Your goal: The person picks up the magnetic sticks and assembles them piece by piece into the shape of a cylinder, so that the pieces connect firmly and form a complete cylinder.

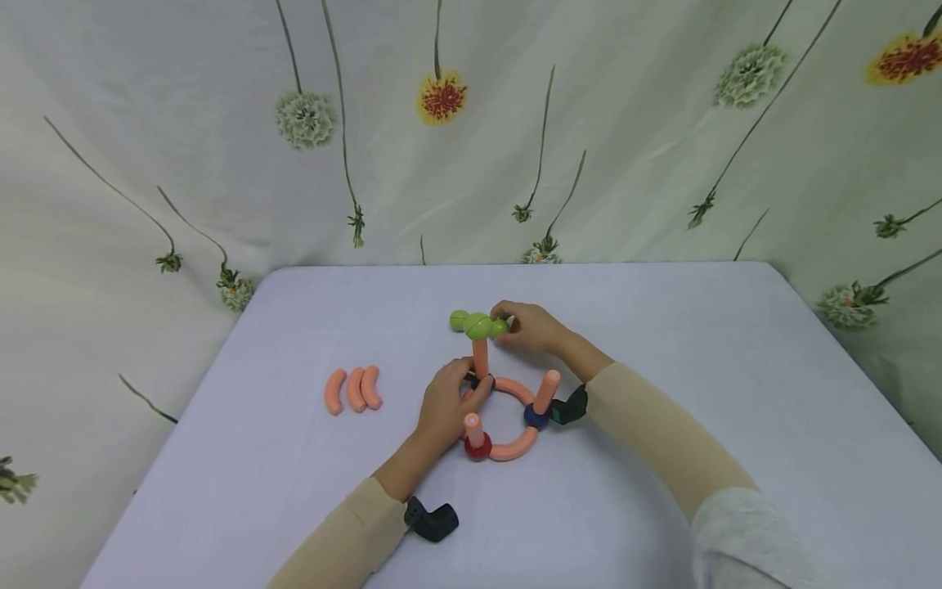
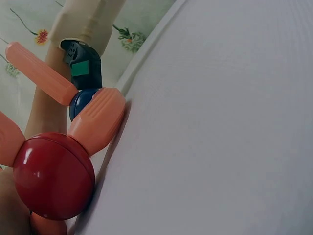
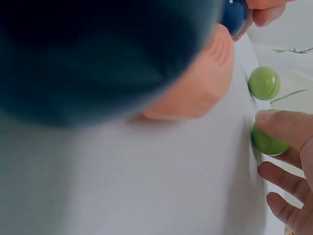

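Note:
A ring of curved orange rods (image 1: 515, 451) lies on the table, joined by a red ball (image 1: 477, 447) and blue balls (image 1: 536, 417), with straight orange rods standing up from the balls. My left hand (image 1: 450, 401) grips the ring at its far blue ball (image 3: 234, 17), beside the upright rod (image 1: 481, 357) topped by a green ball (image 1: 478, 325). My right hand (image 1: 536, 327) is behind the ring, where thumb and fingers pinch a second green ball (image 3: 268, 139). A third green ball (image 3: 264, 83) rests on the table close by.
Three loose curved orange rods (image 1: 355, 389) lie on the white table (image 1: 294, 327) to the left of the ring. A flower-print cloth (image 1: 625, 123) hangs behind the table. A dark wrist camera (image 1: 570, 406) sits close to the right blue ball.

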Demonstrator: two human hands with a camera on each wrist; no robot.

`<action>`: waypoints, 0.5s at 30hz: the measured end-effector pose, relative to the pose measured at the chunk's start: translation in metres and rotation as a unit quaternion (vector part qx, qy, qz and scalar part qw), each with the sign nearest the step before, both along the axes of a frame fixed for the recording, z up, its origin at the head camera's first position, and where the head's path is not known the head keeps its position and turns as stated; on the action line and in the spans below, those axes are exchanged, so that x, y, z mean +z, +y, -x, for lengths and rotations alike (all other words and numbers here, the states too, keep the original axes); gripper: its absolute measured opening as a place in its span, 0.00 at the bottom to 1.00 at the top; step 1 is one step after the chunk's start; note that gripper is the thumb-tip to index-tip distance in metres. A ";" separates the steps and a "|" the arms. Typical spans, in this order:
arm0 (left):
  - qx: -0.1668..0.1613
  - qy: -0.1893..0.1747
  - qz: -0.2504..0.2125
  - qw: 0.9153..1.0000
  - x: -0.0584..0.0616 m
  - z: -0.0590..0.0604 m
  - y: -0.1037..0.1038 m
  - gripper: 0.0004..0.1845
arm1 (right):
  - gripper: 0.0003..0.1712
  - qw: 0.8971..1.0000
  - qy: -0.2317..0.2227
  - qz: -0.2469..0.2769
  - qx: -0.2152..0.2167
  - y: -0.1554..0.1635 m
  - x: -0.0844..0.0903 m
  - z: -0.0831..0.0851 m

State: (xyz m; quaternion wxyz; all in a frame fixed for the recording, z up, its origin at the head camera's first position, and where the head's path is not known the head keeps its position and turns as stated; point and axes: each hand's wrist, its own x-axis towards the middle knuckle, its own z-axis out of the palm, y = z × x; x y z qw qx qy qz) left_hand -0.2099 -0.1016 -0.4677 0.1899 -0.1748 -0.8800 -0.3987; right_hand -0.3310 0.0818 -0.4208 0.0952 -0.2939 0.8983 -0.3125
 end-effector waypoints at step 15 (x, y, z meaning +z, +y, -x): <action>0.007 -0.003 0.002 1.000 0.003 -0.002 0.001 0.09 | 0.20 0.987 -0.050 0.148 -0.048 0.038 0.017 -0.028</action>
